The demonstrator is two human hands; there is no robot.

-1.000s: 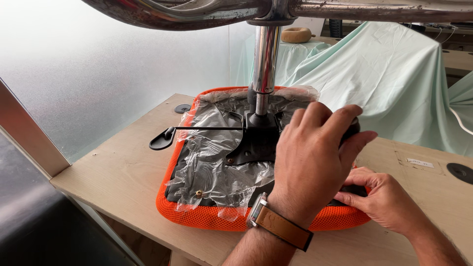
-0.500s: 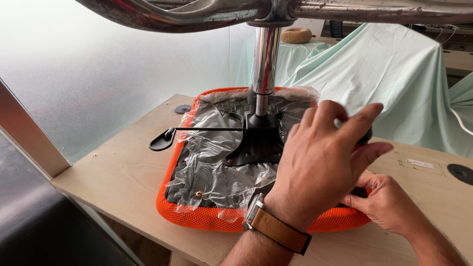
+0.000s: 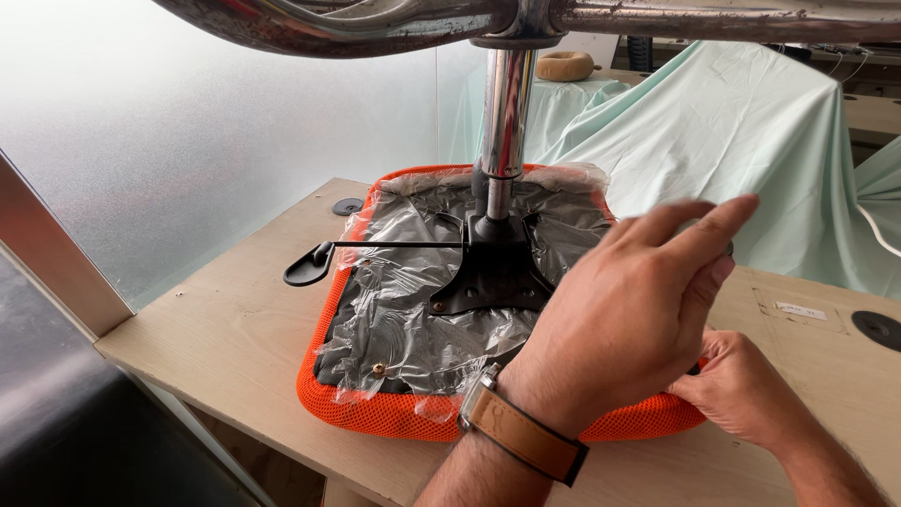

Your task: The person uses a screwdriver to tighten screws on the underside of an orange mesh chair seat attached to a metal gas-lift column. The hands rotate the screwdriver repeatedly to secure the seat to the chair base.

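An upturned chair seat with an orange mesh rim point(image 3: 375, 413) lies on a wooden table point(image 3: 225, 329). Crinkled clear plastic wraps its grey underside. A black mounting plate point(image 3: 488, 282) at its middle carries a chrome column point(image 3: 505, 103) that rises to chrome base legs along the top. A thin black lever with a paddle end point(image 3: 310, 268) sticks out to the left. My left hand point(image 3: 629, 310), with a brown-strapped watch point(image 3: 516, 432) on its wrist, hovers over the seat's right side, fingers stretched and empty. My right hand point(image 3: 741, 390) rests on the seat's right rim, its fingertips hidden behind the left hand.
A pale green cloth point(image 3: 732, 131) covers things behind the table. A frosted window point(image 3: 188, 113) lines the left side. Round black grommets point(image 3: 347, 207) point(image 3: 878, 329) sit in the tabletop, with a white label point(image 3: 800, 310) at the right. The table's near-left edge drops to a dark floor.
My left hand has lifted off the seat's right part and spread its fingers, pointing them up and to the right. The right hand has stayed at the rim.
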